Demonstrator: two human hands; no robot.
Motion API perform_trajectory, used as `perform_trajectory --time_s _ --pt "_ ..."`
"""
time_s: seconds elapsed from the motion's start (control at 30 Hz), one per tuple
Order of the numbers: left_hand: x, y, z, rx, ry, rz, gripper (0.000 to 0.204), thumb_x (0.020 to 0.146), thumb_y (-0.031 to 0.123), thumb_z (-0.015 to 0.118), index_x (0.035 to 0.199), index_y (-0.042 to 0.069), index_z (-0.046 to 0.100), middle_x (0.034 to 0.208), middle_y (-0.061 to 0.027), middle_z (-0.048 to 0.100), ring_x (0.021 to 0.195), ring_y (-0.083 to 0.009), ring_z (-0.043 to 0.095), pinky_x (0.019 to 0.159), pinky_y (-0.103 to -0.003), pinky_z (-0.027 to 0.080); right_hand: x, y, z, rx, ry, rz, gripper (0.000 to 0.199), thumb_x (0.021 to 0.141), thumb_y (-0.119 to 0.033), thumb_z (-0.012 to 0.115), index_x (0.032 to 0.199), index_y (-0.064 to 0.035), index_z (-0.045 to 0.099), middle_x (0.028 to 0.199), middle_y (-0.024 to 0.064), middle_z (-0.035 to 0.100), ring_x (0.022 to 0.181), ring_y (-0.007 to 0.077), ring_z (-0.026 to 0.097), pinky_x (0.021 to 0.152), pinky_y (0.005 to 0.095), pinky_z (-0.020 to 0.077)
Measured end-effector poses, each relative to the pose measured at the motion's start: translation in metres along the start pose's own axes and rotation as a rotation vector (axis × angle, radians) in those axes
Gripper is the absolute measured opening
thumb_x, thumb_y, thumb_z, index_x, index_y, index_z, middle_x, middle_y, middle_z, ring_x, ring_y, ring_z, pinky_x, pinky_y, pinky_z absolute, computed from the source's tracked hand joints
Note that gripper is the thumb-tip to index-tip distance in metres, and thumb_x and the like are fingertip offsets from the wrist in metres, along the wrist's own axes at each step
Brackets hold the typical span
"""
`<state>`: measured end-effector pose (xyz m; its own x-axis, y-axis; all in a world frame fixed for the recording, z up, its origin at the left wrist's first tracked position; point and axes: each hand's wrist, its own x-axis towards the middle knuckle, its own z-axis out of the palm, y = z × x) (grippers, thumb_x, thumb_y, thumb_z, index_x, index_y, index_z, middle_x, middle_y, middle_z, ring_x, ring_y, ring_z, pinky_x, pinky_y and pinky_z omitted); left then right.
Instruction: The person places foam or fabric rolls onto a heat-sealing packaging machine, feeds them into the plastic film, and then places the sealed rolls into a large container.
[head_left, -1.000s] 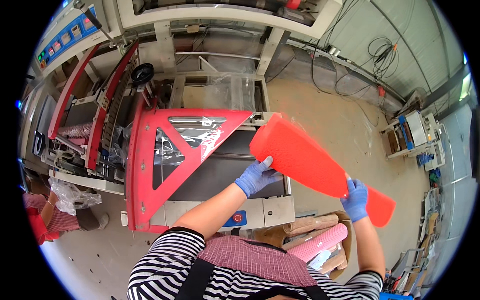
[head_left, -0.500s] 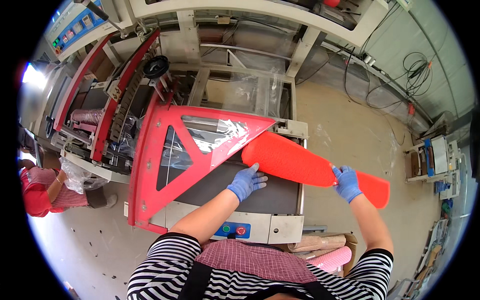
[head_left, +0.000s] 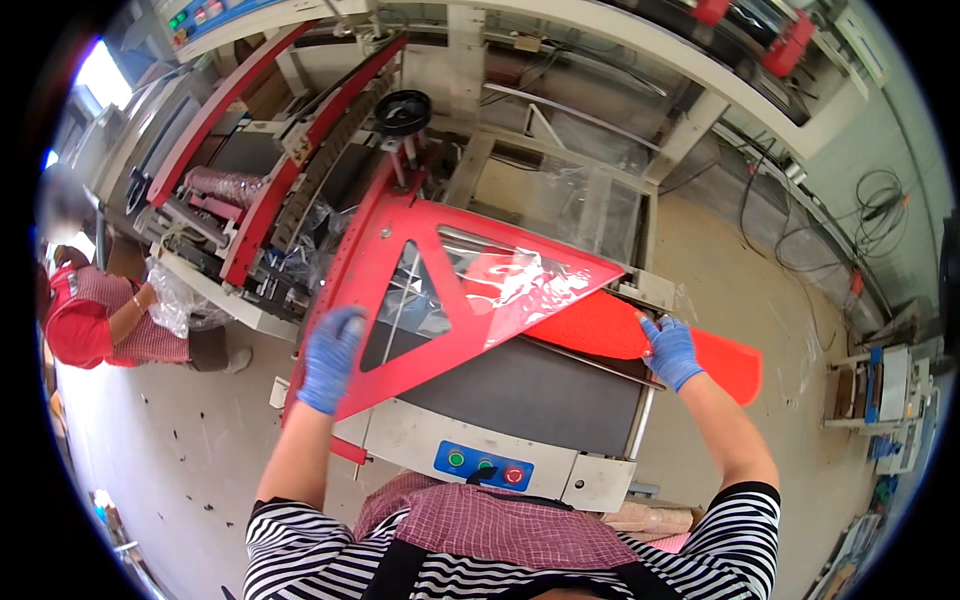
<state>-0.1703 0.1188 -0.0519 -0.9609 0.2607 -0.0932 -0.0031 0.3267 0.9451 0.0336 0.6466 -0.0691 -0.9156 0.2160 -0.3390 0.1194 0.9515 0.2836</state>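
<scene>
I see the left hand, blue-gloved, fingers curled loosely over the left edge of the red triangular frame, resting on it. The right hand has fingers together, pressed flat on the red mat. The mat lies on the machine's dark belt, partly under the frame's clear film, its right end overhanging.

Left part of flat red plastic mat hidden under red triangular metal frame and clear plastic film. Palm of right hands unseen. Far machine top cut off. Seated person at left partly cropped, blurred.
</scene>
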Motion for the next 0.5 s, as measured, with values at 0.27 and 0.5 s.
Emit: perform_trajectory --time_s 0.27,0.5 --pt "0.083 -0.080 -0.082 -0.445 -0.029 -0.863 0.046 0.096 0.047 0.055 0.115 0.007 0.066 0.104 -0.0127 0.071 0.085 -0.0199 0.068 0.077 -0.035 0.055 0.045 -0.064 -0.035 0.044 0.002 -0.035 0.085 0.074 -0.035 0.073 0.149 -0.0176 0.036 0.116 0.0160 0.057 0.109 0.0329 0.054 0.097 0.0420 0.0439" --pt "0.115 -0.133 -0.083 -0.727 -0.075 -0.843 0.032 0.095 0.037 0.058 0.104 0.008 0.069 0.092 -0.0132 0.073 0.074 -0.0253 0.070 0.069 -0.041 0.058 0.041 -0.091 -0.059 0.239 0.006 -0.107 0.102 0.069 -0.049 0.080 0.147 -0.0035 0.033 0.141 0.0187 0.045 0.128 0.0350 0.044 0.109 0.0423 0.0353"
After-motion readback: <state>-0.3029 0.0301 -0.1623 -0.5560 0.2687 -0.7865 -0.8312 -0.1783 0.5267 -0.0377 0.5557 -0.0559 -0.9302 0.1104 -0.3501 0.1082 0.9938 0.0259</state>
